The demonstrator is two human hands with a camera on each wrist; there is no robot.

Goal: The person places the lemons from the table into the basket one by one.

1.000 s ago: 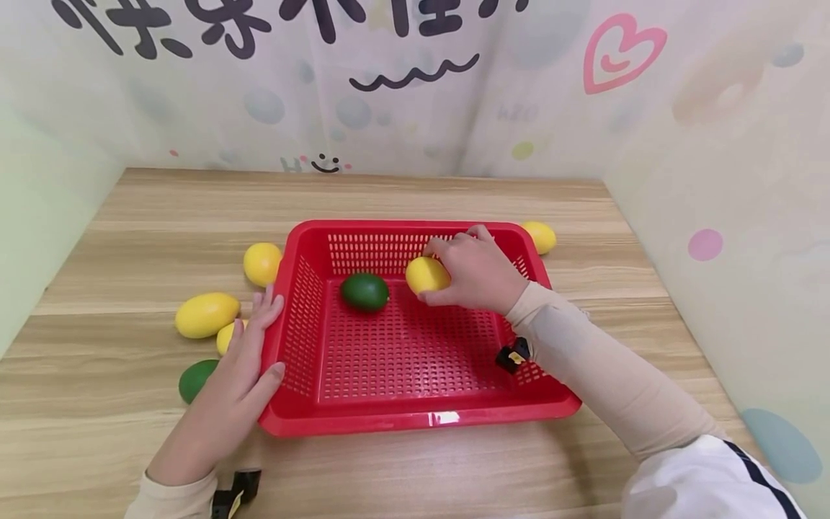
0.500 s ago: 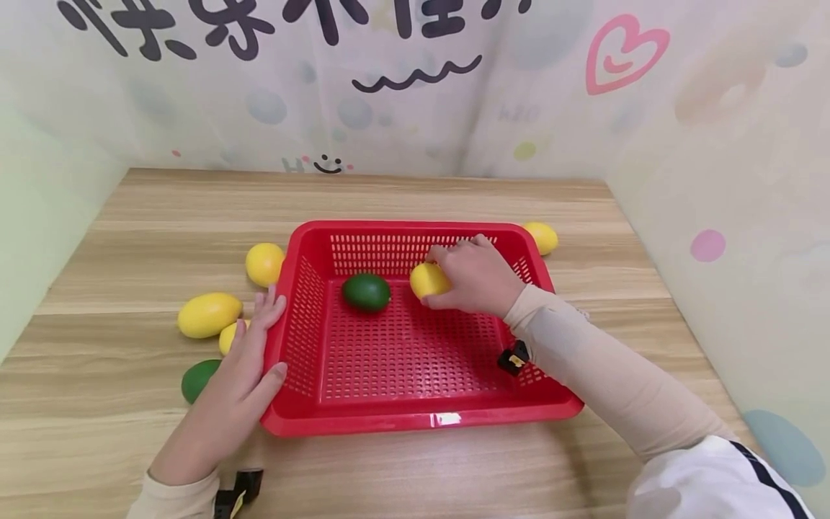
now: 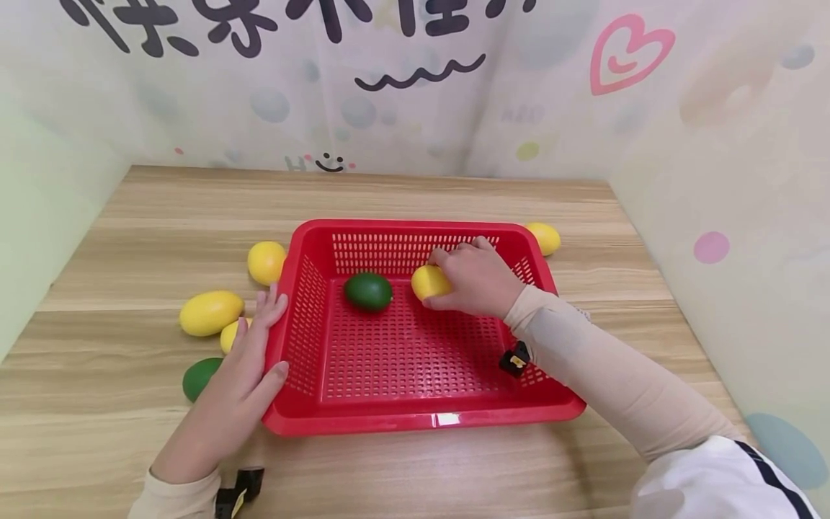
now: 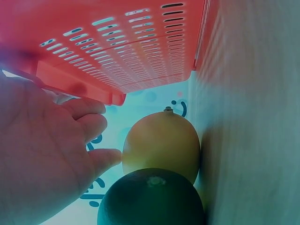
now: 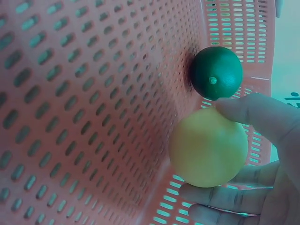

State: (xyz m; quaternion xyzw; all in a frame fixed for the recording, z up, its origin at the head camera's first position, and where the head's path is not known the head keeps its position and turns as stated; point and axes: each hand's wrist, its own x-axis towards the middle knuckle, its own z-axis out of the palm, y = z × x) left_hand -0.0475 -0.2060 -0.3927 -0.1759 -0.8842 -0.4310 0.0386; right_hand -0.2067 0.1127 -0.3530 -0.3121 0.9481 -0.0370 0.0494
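Note:
My right hand (image 3: 476, 280) reaches into the red basket (image 3: 421, 416) and holds a yellow lemon (image 3: 429, 282) between thumb and fingers, low over the perforated floor near the back wall. To the left of it in the basket lies a dark green oval fruit (image 3: 368, 292); in the right wrist view this green fruit (image 5: 216, 72) is just beyond the lemon (image 5: 208, 147). My left hand (image 3: 233, 386) rests against the basket's left rim with its fingers extended. Below that hand, the left wrist view shows another green fruit (image 4: 152, 199) in front of a yellow one (image 4: 161, 143).
Left of the basket, a round yellow fruit (image 3: 266, 262), a longer yellow one (image 3: 211, 313), a partly hidden yellow one (image 3: 230, 336) and a green one (image 3: 199, 378) lie on the wooden table (image 3: 97, 404). Another lemon (image 3: 543, 238) sits outside the back right corner.
My right hand has lowered the lemon slightly toward the basket floor. The left hand stays at the rim; the head view has shifted a little.

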